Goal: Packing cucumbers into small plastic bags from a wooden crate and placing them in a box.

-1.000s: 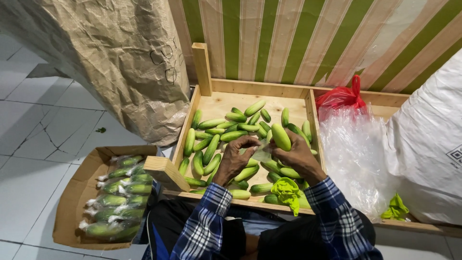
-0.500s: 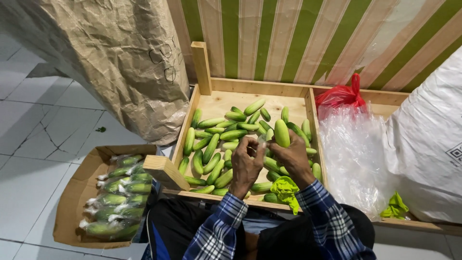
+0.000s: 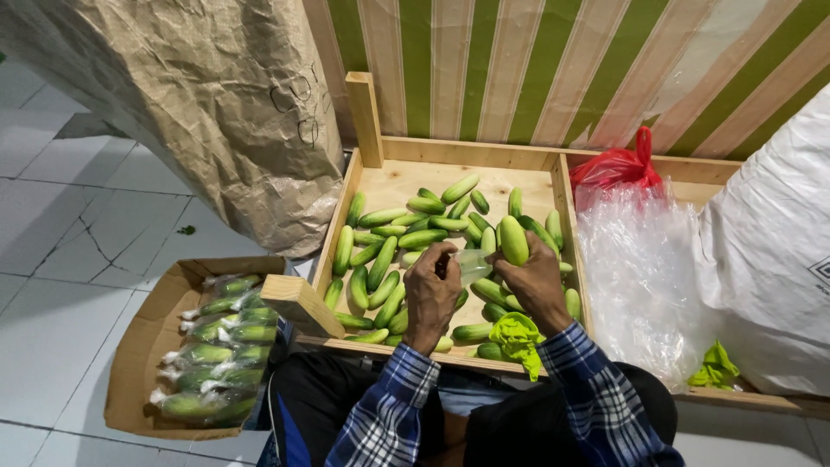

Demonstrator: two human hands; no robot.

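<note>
My right hand grips a pale green cucumber, held upright over the wooden crate. My left hand pinches the edge of a small clear plastic bag, stretched between both hands just left of the cucumber. Several loose cucumbers lie in the crate under and around my hands. A bright green cloth rests at the crate's near edge by my right wrist.
A cardboard box with several bagged cucumbers sits on the tiled floor at left. A large brown paper sack stands behind it. Clear plastic bags, a red bag and a white sack lie right.
My left hand has risen from the cucumber pile and taken the clear bag's edge. The right hand with its cucumber has shifted slightly right and closer to the bag.
</note>
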